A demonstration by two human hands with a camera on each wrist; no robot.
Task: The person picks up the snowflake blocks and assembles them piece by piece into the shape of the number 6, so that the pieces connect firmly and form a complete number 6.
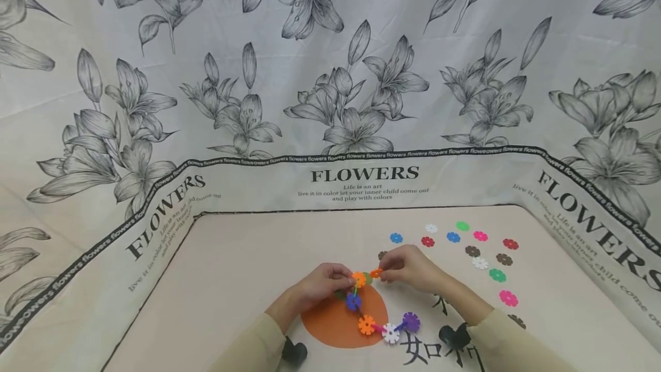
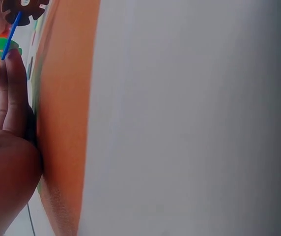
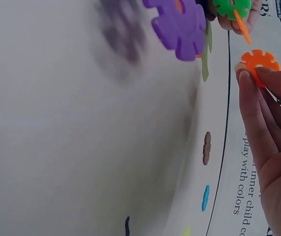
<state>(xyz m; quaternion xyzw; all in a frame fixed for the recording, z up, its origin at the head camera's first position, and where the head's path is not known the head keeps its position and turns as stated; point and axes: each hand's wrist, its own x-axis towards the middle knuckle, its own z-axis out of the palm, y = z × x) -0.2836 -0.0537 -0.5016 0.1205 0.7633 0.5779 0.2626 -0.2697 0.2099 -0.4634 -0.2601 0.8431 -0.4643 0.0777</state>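
Note:
Notched plastic discs, joined edge to edge into a chain, hang over an orange circle (image 1: 330,326) printed on the cloth. The chain includes a blue disc (image 1: 353,302), a white disc (image 1: 391,333) and a purple disc (image 1: 411,321). At its upper end my left hand (image 1: 321,281) pinches an orange disc (image 1: 358,279), beside a green disc (image 3: 231,9). Between thumb and fingertips my right hand (image 1: 415,268) holds a separate orange disc (image 3: 262,60). In the right wrist view a small gap separates it from the chain. A brown disc (image 2: 22,11) shows in the left wrist view.
Loose discs lie scattered at the right, among them a pink one (image 1: 508,298), a green one (image 1: 498,275) and a blue one (image 1: 396,237). Black lettering (image 1: 420,349) marks the tablecloth in front. Behind the table hangs a flower-printed curtain (image 1: 320,108).

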